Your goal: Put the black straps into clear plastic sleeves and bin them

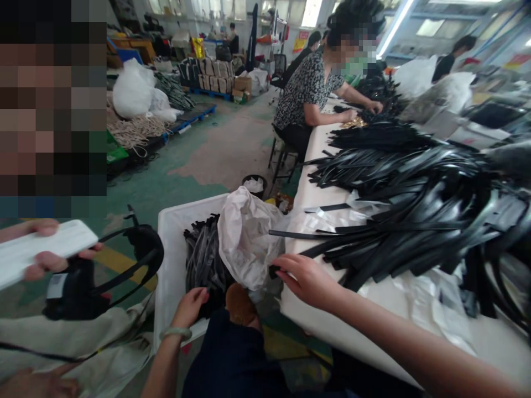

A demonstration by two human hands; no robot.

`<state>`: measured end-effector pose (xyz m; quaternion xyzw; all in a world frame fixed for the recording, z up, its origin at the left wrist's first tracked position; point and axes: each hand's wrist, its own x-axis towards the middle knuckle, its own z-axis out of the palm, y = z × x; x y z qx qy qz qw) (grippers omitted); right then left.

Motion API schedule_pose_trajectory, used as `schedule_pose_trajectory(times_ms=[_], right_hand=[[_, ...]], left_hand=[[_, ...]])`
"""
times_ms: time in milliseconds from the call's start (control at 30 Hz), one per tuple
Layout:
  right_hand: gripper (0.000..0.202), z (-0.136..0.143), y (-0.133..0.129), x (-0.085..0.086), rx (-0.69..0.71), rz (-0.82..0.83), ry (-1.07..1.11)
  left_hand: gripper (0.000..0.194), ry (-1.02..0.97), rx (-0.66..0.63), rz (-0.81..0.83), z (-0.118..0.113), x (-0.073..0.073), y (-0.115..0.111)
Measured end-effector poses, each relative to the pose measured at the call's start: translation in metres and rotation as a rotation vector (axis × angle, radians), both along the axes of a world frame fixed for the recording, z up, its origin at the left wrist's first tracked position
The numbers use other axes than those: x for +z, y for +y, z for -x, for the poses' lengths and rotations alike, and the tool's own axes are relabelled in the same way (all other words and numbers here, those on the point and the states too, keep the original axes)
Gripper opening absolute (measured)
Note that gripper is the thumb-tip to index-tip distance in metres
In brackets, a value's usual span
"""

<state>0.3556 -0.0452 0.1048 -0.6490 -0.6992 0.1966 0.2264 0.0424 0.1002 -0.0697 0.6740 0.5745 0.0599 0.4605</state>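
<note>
Green floor (170, 190) runs back through a workroom, with a white-covered bench (305, 193) along the right. At its near corner the right hand (307, 279) has thumb and fingers closed on a small dark piece (274, 270), mostly hidden; whether it is a strip's end, I cannot tell. Just beyond those fingers, 1 loose strip (286, 235) juts past the bench edge, its long axis running left to right across the view, tip to the left. Right of it spreads the black pile (394, 215), its ends fanned leftward; the right hand is by far the nearer of the 2 to both.

The left hand (188, 309) hangs over the near part of the white bin (168, 249), fingers bent; whether they grip anything, I cannot tell. Ahead of them, dark strips (202, 257) lie in the bin, pointing away from the wearer, roughly crosswise to the loose strip. A white bag (238, 221) stands open-mouthed between bin and bench.

Farther along the bench, a co-worker (301, 91) sits with both hands at the work.
</note>
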Motion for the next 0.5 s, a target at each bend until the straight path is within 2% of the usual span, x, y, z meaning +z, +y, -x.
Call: schedule_pose_trajectory(times_ms=[67, 133, 200, 300, 400, 500], right_hand=[[0.030, -0.028, -0.059, -0.010, -0.137, -0.089, -0.164], [0.030, -0.054, -0.107, -0.022, -0.284, -0.152, -0.278], [0.032, -0.074, -0.144, -0.031, -0.367, -0.184, -0.358], [0.036, -0.092, -0.181, -0.034, -0.388, -0.161, -0.431], [0.038, -0.096, -0.202, -0.031, -0.402, -0.144, -0.469], [0.039, -0.094, -0.212, -0.029, -0.384, -0.154, -0.484]], left_hand=[[0.042, -0.153, -0.165, 0.091, -0.023, 0.007, 0.003], [0.044, -0.245, -0.329, 0.090, -0.052, 0.025, 0.003], [0.041, -0.268, -0.437, 0.018, -0.086, 0.048, 0.004], [0.034, -0.287, -0.510, -0.115, -0.139, 0.074, 0.016], [0.030, -0.314, -0.519, -0.172, -0.194, 0.076, 0.039], [0.038, -0.341, -0.495, -0.154, -0.247, 0.059, 0.062]])
